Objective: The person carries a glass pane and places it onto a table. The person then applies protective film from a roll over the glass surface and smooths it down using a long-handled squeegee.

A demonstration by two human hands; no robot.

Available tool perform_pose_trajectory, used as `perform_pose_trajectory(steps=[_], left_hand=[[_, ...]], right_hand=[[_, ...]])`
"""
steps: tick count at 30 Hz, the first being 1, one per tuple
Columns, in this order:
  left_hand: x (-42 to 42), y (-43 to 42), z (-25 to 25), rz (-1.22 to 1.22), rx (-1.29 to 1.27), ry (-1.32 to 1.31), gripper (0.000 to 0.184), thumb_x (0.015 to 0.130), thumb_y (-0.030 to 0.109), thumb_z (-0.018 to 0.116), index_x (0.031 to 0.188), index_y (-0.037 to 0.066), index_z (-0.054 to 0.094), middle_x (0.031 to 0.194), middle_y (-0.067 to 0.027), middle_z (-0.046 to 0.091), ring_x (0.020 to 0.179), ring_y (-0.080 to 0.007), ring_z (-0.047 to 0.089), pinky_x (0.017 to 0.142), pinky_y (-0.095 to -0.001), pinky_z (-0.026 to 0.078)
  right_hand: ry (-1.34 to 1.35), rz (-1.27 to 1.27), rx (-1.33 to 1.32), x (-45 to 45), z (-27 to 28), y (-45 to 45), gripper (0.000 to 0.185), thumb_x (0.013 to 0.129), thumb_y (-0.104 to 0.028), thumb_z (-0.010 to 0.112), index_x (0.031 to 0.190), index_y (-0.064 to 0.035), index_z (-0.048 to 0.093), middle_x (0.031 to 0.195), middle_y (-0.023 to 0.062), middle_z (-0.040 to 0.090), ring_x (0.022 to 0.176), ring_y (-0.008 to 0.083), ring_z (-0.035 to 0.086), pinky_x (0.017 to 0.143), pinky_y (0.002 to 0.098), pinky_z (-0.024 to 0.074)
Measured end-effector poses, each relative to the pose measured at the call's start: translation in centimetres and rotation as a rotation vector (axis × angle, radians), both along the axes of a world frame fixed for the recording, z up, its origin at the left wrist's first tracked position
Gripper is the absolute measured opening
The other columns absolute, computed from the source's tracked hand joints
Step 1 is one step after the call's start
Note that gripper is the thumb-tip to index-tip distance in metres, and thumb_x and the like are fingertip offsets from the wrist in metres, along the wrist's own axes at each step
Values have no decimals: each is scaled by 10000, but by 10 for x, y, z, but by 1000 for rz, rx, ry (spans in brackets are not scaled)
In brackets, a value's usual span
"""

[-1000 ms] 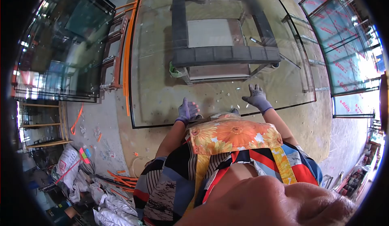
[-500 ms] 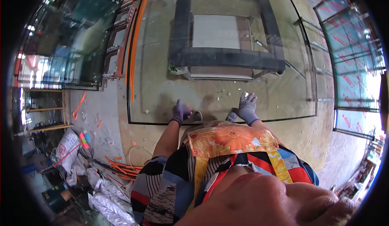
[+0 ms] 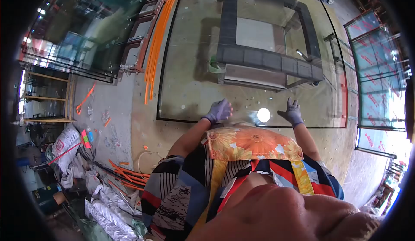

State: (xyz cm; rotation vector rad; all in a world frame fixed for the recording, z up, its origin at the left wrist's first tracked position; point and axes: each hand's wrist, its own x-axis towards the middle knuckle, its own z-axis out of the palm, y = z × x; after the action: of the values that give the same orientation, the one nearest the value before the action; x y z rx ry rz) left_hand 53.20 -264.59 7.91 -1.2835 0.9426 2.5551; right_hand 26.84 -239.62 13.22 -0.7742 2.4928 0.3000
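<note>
A large clear glass pane with a dark edge strip spreads out in front of me. My left hand, in a purple-grey glove, is over the pane's near edge, its fingers loosely bent and apart, with nothing seen in it. Further right, my right hand, in a similar glove, has its fingers spread over the glass near the same edge. Whether either palm touches the pane I cannot tell. Through the glass shows a dark padded rectangular frame on a stand.
Long orange strips lie beside the pane's left edge. Stacked glass panes lean at the left, and panes with red markings stand at the right. White sacks and orange tubing lie on the floor at lower left.
My view has shifted, so pane and frame appear further right. Both hands appear further right, and my left hand has turned, its fingers now pointing right. A bright round reflection shows between the hands.
</note>
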Motion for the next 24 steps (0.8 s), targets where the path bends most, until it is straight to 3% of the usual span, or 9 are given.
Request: perform_pose_trajectory(steps=[4, 11, 20, 24], left_hand=[[40, -47, -3, 228, -92, -30, 397, 830, 491, 463, 980, 129, 525, 828, -55, 615, 641, -216, 614, 513, -307, 464], [71, -76, -6, 114, 22, 7, 422, 833, 494, 451, 1017, 122, 530, 840, -65, 618, 647, -224, 619, 525, -313, 471], [76, -77, -19, 125, -40, 90, 426, 841, 471, 458, 1001, 83, 531, 835, -91, 622, 628, -237, 625, 518, -324, 484], [72, -77, -18, 182, 59, 62, 378, 840, 421, 473, 965, 69, 532, 802, -97, 618, 593, -229, 613, 473, -321, 471]], right_hand=[[-36, -174, -16, 27, 1, -6, 981, 661, -491, 647, 1385, -90, 120, 1391, 281, 143, 1215, 441, 316, 972, 429, 338], [-83, -251, 62, 84, 16, -11, 906, 671, -386, 642, 1384, -114, 155, 1413, 226, 149, 1219, 384, 347, 982, 403, 332], [-66, -284, 78, 87, 13, -22, 919, 653, -353, 658, 1376, -74, 163, 1400, 250, 161, 1212, 392, 352, 981, 396, 334], [-48, -305, -40, 84, -1, -11, 912, 643, -326, 671, 1366, -55, 185, 1388, 271, 169, 1209, 416, 337, 967, 415, 345]])
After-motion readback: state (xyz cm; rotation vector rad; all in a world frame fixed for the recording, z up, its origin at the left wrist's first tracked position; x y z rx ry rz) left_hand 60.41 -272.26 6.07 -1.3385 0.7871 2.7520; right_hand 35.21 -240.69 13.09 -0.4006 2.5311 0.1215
